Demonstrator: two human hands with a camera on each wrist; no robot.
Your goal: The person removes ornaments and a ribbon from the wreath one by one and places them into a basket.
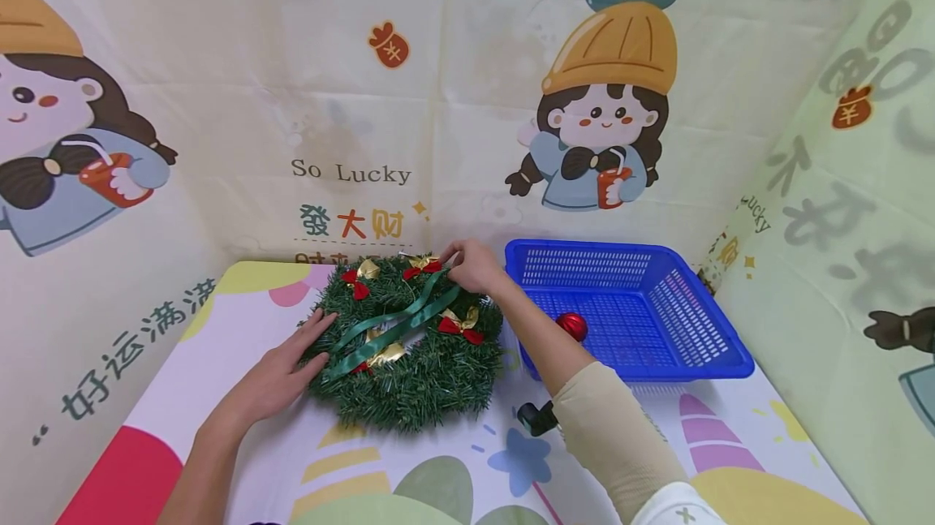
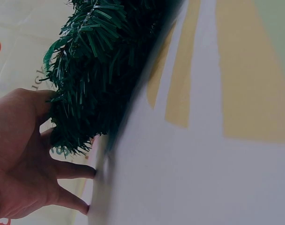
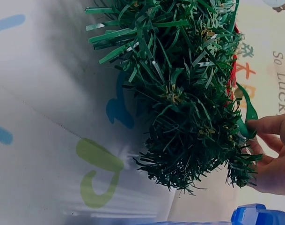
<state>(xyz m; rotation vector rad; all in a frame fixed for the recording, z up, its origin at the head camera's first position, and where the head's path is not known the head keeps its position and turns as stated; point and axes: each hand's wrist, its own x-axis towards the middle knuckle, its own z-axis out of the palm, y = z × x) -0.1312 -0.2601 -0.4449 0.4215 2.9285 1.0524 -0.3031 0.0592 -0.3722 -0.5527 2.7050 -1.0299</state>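
Observation:
A green artificial wreath with red bows and gold bells lies on the table. Across its middle runs a loose green ribbon. At the wreath's upper right, my right hand pinches the ribbon between thumb and fingertips; the right wrist view shows the green ribbon at those fingertips. My left hand rests with spread fingers against the wreath's left side. In the left wrist view, that hand's thumb touches the branches, and two fingers reach down to the tabletop.
A blue plastic basket stands right of the wreath, holding a red ball ornament. A small black object shows beside my right forearm. Printed cloth walls enclose the table at the back and sides.

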